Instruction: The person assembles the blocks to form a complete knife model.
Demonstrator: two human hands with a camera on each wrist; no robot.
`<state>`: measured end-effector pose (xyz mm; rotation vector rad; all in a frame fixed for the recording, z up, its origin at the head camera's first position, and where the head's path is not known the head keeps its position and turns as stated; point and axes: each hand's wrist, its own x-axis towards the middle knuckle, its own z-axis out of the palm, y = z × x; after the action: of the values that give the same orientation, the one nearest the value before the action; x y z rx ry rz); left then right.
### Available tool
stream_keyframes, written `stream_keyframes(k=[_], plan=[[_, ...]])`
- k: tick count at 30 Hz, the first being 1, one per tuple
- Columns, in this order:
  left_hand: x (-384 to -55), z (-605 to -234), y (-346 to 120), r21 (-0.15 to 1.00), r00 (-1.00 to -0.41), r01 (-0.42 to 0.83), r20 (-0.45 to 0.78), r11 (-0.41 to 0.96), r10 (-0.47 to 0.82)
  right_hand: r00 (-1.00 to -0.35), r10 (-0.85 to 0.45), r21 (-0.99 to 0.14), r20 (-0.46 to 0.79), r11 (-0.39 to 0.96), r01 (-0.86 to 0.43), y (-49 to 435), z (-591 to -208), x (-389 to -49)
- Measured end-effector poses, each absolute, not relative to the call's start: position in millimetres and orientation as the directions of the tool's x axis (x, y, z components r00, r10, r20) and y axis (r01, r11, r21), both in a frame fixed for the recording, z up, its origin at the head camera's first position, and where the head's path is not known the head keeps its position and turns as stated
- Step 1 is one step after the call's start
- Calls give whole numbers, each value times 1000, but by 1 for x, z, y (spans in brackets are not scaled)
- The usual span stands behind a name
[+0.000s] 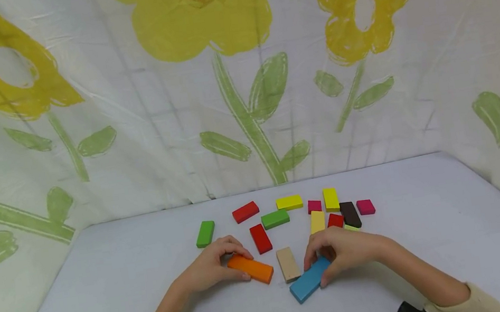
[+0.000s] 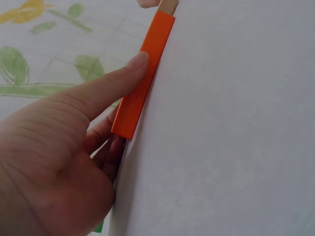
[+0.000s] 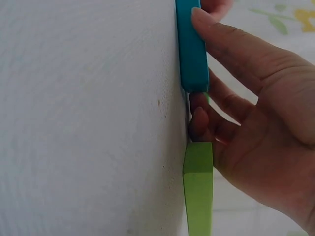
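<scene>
In the head view, the left hand [image 1: 219, 263] grips an orange block [image 1: 252, 269] near its left end, thumb on the near side and fingers at the far side. The left wrist view shows that thumb pressed along the orange block's [image 2: 142, 81] long face. On the right, the other hand [image 1: 347, 249] pinches a blue block [image 1: 311, 280] between thumb and fingers, its free end angled toward the near left. A natural wood block [image 1: 287, 264] lies between the two hands, close by the blue one. Beneath the right hand sits a light green block [image 3: 199, 191], mostly hidden in the head view.
Beyond the hands, several blocks lie scattered on the white table [image 1: 105, 283], among them green [image 1: 205, 234], red [image 1: 260, 238], yellow [image 1: 289, 203], dark brown [image 1: 350, 215] and pink [image 1: 365, 207]. A white cloth with painted flowers [image 1: 202, 19] hangs behind the table.
</scene>
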<state>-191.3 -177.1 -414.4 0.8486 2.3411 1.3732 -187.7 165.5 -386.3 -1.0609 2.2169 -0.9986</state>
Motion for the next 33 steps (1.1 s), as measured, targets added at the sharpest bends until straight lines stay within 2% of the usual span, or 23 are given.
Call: stream_keyframes(k=[12, 20, 28, 33], plan=[[-186, -416, -167, 819, -864, 343, 83, 461, 496, -565, -821, -790, -86, 402, -464, 165, -382, -185], [-184, -416, -161, 793, -914, 309, 95, 526, 393, -590, -806, -771, -46, 404, -492, 162, -374, -187], [-186, -416, -160, 754, -928, 319, 127, 573, 350, -604, -797, -741, -8, 410, -532, 158, -368, -192], [-186, -418, -160, 738, -942, 312, 158, 599, 296, -641, -767, -712, 10, 445, -543, 151, -360, -197]])
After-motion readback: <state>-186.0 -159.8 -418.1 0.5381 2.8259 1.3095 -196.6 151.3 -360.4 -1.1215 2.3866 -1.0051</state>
